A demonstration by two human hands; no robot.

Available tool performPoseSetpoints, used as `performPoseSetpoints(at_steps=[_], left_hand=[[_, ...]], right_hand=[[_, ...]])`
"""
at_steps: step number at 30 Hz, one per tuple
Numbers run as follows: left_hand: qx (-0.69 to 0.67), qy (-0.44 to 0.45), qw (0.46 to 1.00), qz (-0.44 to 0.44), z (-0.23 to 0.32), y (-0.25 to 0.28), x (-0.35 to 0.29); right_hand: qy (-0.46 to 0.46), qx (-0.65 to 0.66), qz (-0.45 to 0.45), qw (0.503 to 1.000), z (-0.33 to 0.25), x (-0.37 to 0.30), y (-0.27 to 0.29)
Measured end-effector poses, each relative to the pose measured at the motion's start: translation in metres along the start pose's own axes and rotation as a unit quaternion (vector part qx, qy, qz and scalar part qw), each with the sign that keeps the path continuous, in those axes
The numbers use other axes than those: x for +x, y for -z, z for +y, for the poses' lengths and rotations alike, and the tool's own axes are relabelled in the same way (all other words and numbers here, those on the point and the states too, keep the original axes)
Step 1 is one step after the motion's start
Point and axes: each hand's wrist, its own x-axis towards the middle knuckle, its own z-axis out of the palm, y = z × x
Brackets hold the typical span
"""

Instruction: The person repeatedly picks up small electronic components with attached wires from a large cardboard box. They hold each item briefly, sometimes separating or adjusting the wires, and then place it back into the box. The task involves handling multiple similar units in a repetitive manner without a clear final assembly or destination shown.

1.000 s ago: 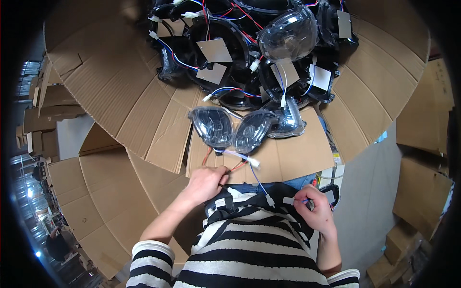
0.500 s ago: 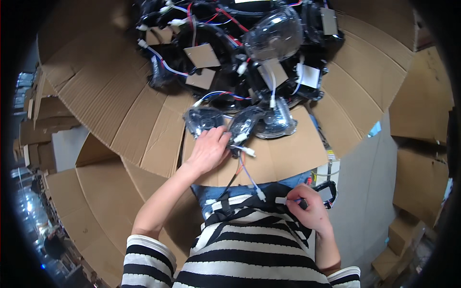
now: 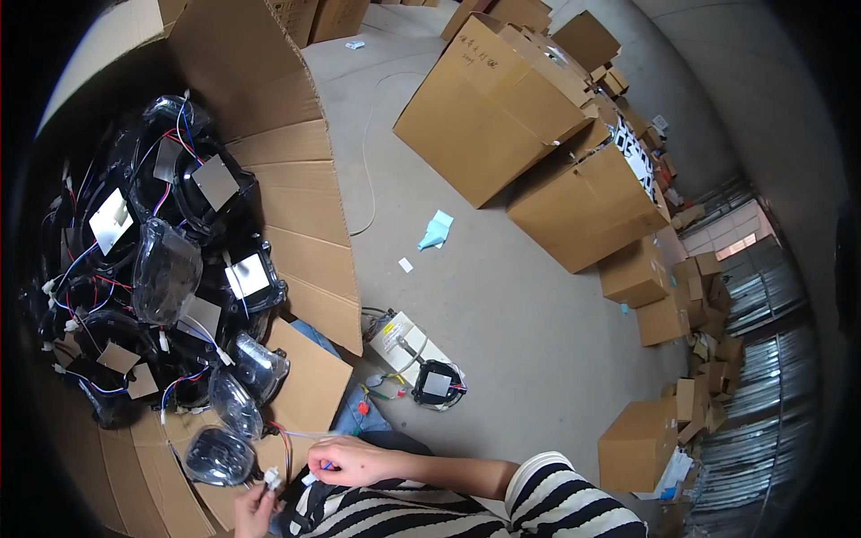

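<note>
At the lower edge of the head view, my left hand [image 3: 257, 508] pinches a white plug connector [image 3: 272, 478]. Just right of it, my right hand [image 3: 350, 461] is closed on another small white connector [image 3: 309, 479] with a blue wire. Thin red and dark wires [image 3: 286, 444] run down between the two hands. Beyond my left hand lie a clear-lensed lamp [image 3: 220, 455], a second lamp [image 3: 235, 405] and a third lamp [image 3: 258, 366], close together on a cardboard flap [image 3: 309, 372]. Which lamp each connector belongs to, I cannot tell.
A big open carton [image 3: 296, 170] at left holds many black lamps with wires. Right of my knee, a white box-shaped device [image 3: 395, 345] stands with a black square unit [image 3: 438, 386] on it. Large cartons [image 3: 489, 112] and blue scraps [image 3: 437, 230] lie farther off.
The view has swung to the right. My left hand has left the lamps and now holds a connector near my right hand, which still grips its own.
</note>
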Motion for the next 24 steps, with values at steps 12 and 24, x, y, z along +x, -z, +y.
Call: performPoseSetpoints(at_steps=[12, 24], left_hand=[[-0.101, -0.086, 0.984, -0.116, 0.021, 0.011, -0.022], [-0.05, -0.172, 0.978, -0.108, 0.017, 0.003, -0.014]], right_hand=[[-0.09, 0.057, -0.066, 0.992, -0.042, 0.015, -0.01], [-0.143, 0.086, -0.077, 0.983, -0.049, 0.018, -0.013]])
